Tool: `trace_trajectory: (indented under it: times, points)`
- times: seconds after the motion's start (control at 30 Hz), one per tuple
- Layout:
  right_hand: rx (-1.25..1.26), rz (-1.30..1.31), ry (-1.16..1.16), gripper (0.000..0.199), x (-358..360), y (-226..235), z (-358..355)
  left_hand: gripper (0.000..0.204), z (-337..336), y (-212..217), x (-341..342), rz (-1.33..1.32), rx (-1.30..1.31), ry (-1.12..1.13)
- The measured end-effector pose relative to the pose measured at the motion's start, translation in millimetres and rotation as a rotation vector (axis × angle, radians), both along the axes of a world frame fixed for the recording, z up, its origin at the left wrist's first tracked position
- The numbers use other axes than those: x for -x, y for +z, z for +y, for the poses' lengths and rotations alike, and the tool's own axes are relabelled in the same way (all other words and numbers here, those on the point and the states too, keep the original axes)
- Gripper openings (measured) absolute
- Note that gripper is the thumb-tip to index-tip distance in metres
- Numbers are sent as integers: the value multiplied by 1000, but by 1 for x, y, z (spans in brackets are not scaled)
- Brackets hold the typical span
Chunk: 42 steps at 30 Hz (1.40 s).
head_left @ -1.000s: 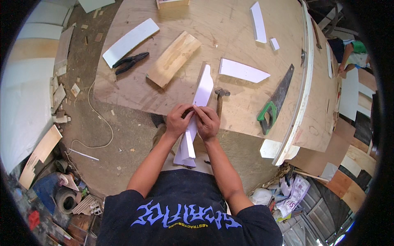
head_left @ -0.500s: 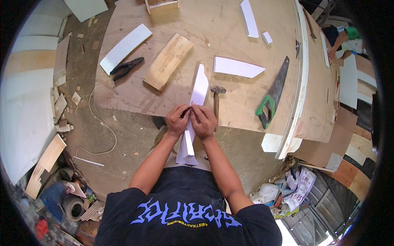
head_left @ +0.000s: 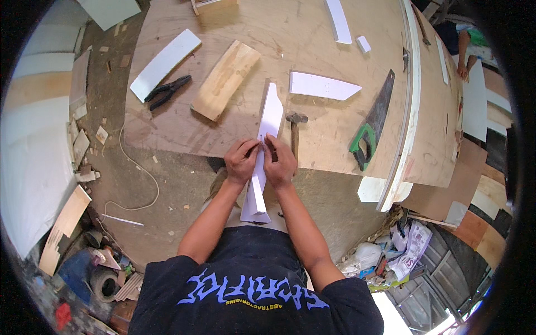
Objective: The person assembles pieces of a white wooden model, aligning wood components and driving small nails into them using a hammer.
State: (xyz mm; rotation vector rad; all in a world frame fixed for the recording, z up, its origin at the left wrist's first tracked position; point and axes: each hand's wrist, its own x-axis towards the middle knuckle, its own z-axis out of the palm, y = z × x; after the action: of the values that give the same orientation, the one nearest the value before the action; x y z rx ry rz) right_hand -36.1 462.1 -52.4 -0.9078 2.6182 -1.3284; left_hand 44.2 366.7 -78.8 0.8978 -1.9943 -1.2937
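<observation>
I am keeping the long white board [head_left: 271, 114] in the middle of my head view, its shaped far part lying over the near edge of the tabletop [head_left: 329, 142] and its other end reaching back toward the lap. A white strip [head_left: 257, 195] is standing up from that nearer end. My left hand [head_left: 240, 161] and right hand [head_left: 280, 161] are flanking the board, their fingertips bending in beside small dark marks on its face. Compared with half a second ago, the right fingertips are now standing slightly off from the left ones instead of meeting them. I am reading that as a small regrip, with board and strip keeping the same arrangement. Whether either hand is pinching something tiny, I am not managing to tell. Just right of the board, a hammer [head_left: 295, 139] is lying untouched. Farther out, a slant-ended white piece [head_left: 324, 86] is resting beyond the hammer, a wood block [head_left: 226, 81] and black pliers [head_left: 167, 92] are lying to the left, and a green-handled saw [head_left: 364, 146] is resting to the right.
</observation>
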Motion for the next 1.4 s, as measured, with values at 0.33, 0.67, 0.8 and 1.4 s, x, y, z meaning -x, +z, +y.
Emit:
trace_trajectory:
  times: [0.33,0.67,0.8,1.4]
  points:
    - [31,-34,-10,32,2,0,-2,18,-1,-1,0,-2,106,-17]
    - [-457,176,-328,44,18,6,30,19,-1,3,-1,-23,63,-18]
    - [-273,-64,-283,37,31,-11,50,18,-2,6,1,2,104,-28]
    - [-274,-146,119,39,-30,70,47,16,-1,3,2,35,50,3]
